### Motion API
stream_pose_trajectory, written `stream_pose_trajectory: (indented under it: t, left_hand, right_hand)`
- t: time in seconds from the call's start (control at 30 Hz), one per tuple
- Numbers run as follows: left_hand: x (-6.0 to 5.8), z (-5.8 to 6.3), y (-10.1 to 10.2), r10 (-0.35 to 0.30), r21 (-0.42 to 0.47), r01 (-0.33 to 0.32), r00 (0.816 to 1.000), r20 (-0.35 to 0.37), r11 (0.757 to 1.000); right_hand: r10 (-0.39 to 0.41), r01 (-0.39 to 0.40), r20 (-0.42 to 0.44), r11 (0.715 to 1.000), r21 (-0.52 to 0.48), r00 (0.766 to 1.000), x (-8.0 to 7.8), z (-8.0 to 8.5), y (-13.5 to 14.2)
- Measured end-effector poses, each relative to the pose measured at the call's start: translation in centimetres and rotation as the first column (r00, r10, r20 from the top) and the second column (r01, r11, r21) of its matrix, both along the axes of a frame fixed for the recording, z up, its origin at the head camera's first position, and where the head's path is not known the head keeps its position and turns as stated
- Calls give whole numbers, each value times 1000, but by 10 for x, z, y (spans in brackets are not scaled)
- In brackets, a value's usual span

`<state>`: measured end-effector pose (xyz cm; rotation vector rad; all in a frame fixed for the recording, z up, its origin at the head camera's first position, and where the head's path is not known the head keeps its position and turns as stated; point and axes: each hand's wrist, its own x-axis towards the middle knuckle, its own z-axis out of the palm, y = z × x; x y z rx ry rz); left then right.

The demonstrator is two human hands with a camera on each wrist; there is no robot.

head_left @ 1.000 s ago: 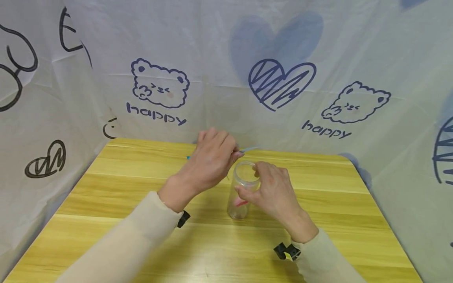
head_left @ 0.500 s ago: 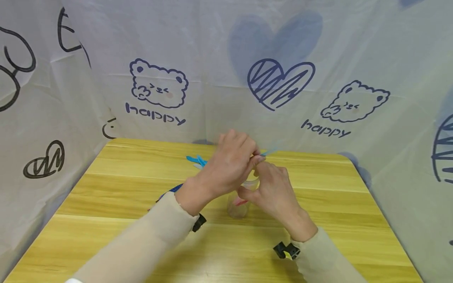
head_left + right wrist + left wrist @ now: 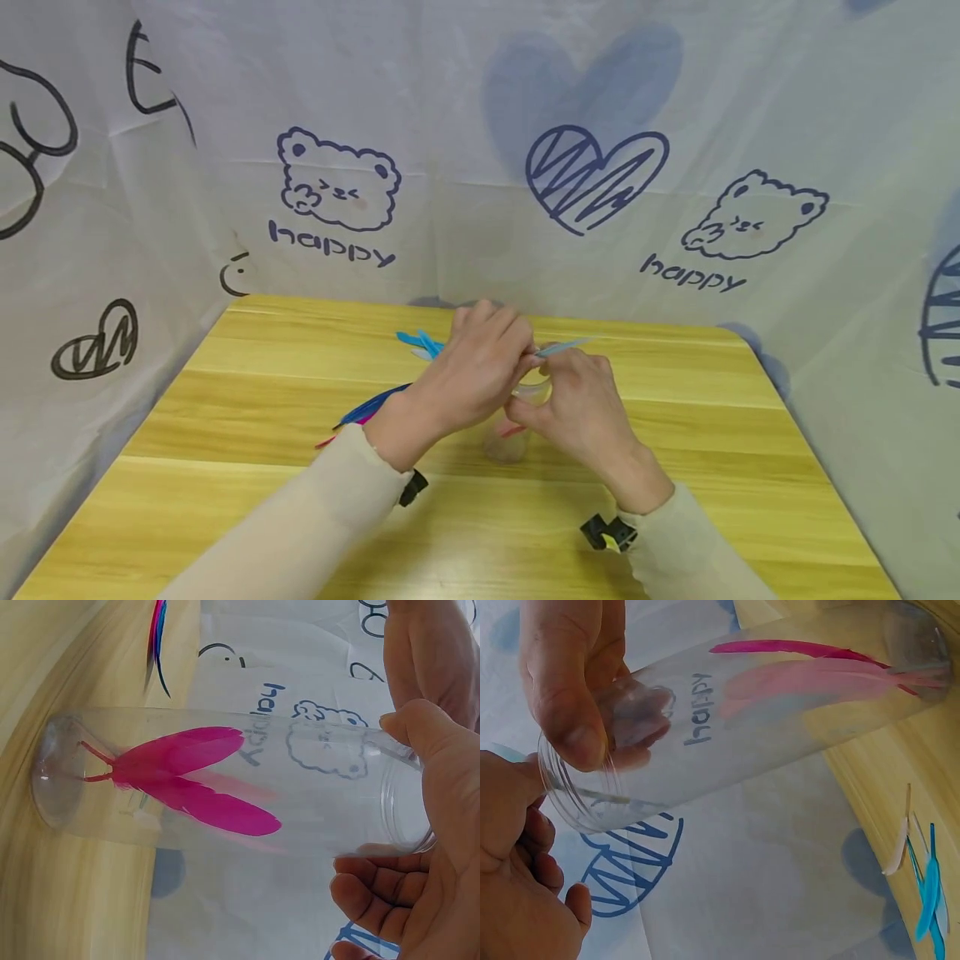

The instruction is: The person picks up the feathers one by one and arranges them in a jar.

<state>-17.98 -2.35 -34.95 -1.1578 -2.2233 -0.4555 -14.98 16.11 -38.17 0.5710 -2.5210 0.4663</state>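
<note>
A tall clear plastic jar (image 3: 506, 450) stands upright on the table, with pink and magenta feathers (image 3: 225, 814) inside, quills down. My right hand (image 3: 581, 408) grips it around the neck, thumb on the near side. Over the mouth, my left hand (image 3: 480, 358) pinches a light blue feather (image 3: 564, 345), whose vane sticks out to the right. In the left wrist view the feather's quill (image 3: 615, 798) shows within the jar's threaded mouth. The left hand hides part of the rim in the head view.
Turquoise and whitish feathers (image 3: 422, 340) lie on the wooden table (image 3: 712, 400) behind my left hand. Dark blue feathers (image 3: 367, 407) and a magenta feather lie beside my left forearm. A white printed cloth (image 3: 465, 225) hangs along the table's back edge.
My left hand has moved right with the light blue feather to above the jar's mouth, then lowered slightly. Feathers on the left came into view. The right hand keeps holding the jar.
</note>
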Motion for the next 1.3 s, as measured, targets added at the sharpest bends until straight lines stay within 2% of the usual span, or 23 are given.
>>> stream_pose_trajectory:
  t: [0.2, 0.43, 0.67, 0.9, 1.1, 1.3]
  left_hand:
    - [2, -1, -5, 30, -37, -31, 999, -35, 999]
    - [6, 4, -7, 79, -98, -85, 995, -63, 992]
    - [9, 9, -6, 112, -136, -116, 993, -32, 984]
    - [9, 10, -6, 125, -130, -127, 992, -18, 983]
    - [10, 13, -4, 133, -129, -132, 991, -1, 983]
    - [10, 17, -4, 139, -158, -139, 990, -11, 978]
  right_hand:
    - [5, -5, -18, 1000, -13, 1000, 0, 0, 1]
    - [-26, 26, 37, 1000, -9, 999, 2, 0, 0]
    - [-37, 37, 48, 999, -9, 998, 2, 1, -1]
    - [-44, 45, 48, 999, -12, 998, 2, 2, -1]
    - [-59, 61, 82, 998, -19, 995, 1, 3, -1]
    - [-61, 62, 78, 998, -16, 995, 1, 4, -2]
